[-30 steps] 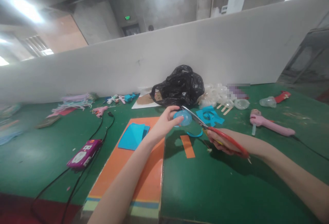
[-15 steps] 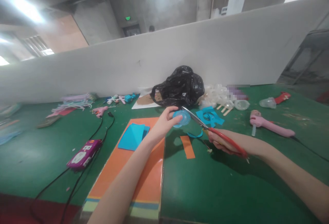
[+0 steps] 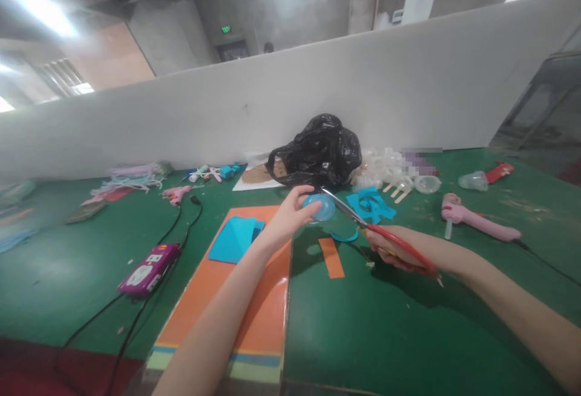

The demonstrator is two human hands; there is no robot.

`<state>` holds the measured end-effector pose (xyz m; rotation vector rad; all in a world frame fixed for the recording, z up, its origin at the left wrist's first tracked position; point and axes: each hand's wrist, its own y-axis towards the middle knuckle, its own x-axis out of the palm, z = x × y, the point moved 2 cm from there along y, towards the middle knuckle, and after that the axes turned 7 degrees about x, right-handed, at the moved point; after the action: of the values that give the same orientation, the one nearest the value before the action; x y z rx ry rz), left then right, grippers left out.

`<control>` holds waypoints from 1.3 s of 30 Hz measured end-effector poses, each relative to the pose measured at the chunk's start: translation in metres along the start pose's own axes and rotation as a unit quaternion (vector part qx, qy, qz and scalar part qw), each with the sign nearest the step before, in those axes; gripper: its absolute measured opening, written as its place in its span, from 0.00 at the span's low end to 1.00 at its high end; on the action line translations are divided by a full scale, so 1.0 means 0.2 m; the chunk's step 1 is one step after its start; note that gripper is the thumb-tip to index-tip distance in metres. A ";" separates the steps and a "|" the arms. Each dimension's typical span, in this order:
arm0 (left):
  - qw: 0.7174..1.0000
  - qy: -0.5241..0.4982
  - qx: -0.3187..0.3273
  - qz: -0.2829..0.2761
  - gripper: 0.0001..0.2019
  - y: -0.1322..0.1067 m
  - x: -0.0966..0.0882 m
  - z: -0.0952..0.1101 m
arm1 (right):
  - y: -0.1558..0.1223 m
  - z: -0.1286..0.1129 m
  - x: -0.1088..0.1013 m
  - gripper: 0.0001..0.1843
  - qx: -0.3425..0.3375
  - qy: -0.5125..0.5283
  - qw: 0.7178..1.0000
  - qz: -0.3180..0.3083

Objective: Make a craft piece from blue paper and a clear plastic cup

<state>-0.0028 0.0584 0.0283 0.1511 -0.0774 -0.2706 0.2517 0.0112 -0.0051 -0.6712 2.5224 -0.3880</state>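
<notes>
My left hand (image 3: 295,211) pinches a round blue piece (image 3: 323,208) with a clear, cup-like look; whether it is plastic, or paper against plastic, I cannot tell. In my right hand (image 3: 384,247) are scissors (image 3: 399,241) with red handles, their blades pointing left up to the round piece's edge. Below the blades is a thin curved blue paper strip (image 3: 347,238). An orange paper rectangle (image 3: 331,258) lies on the table beneath. Blue paper scraps (image 3: 370,203) with curved cutouts rest just behind the scissors. Under my left forearm, folded blue paper (image 3: 233,240) lies on orange sheets (image 3: 218,299).
A black plastic bag (image 3: 322,148) stands against the white partition (image 3: 227,111). Clear plastic cups (image 3: 381,166) and wooden sticks (image 3: 399,193) sit right of it. A pink glue gun (image 3: 481,219) lies at right, another (image 3: 177,194) at left. A purple power strip (image 3: 149,270) trails black cords.
The blue round piece has turned slightly in my left hand and shifted a little left at the blades. The scissors are nearly where they were.
</notes>
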 end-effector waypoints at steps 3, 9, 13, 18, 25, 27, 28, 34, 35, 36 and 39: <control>1.000 -0.004 0.005 0.000 0.27 0.01 -0.01 -0.01 | 0.02 0.00 0.00 0.35 0.005 0.007 1.000 0.007; 1.000 -0.007 0.009 -0.002 0.27 0.00 -0.01 -0.02 | 0.02 0.01 0.00 0.35 -0.011 -0.041 0.999 0.013; 1.000 -0.003 0.009 -0.014 0.29 0.01 -0.02 -0.01 | 0.02 0.06 0.00 0.35 -0.026 -0.023 0.999 -0.009; 0.999 -0.006 0.016 -0.037 0.29 0.01 -0.04 0.00 | 0.02 0.08 0.00 0.34 -0.037 -0.020 0.999 -0.032; 0.999 0.015 0.009 -0.046 0.27 0.00 -0.05 0.03 | 0.04 0.07 -0.01 0.33 0.017 -0.038 0.999 0.005; 0.999 0.020 0.009 -0.040 0.27 0.00 -0.05 0.03 | 0.05 0.08 -0.01 0.32 0.027 -0.030 0.999 0.014; 0.999 0.022 0.008 -0.036 0.27 0.00 -0.05 0.03 | 0.06 0.08 -0.01 0.31 0.028 -0.029 0.999 0.018; 1.000 -0.004 0.006 -0.024 0.28 0.01 -0.04 0.01 | 0.06 0.05 -0.01 0.31 0.027 -0.025 0.999 0.033; 1.000 -0.011 0.006 -0.026 0.28 0.01 -0.04 0.01 | 0.05 0.04 -0.01 0.31 0.026 -0.023 0.999 0.034; 0.999 -0.016 0.004 -0.029 0.27 0.01 -0.03 0.01 | 0.03 0.03 0.00 0.31 0.021 -0.021 0.999 0.033; 0.999 -0.012 0.001 -0.035 0.26 0.00 -0.02 0.01 | -0.02 0.00 -0.01 0.30 0.006 -0.016 0.999 0.030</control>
<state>-0.0070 0.0583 0.0304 0.1527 -0.0964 -0.3426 0.2543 0.0094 -0.0031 -0.5903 2.5004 -0.3685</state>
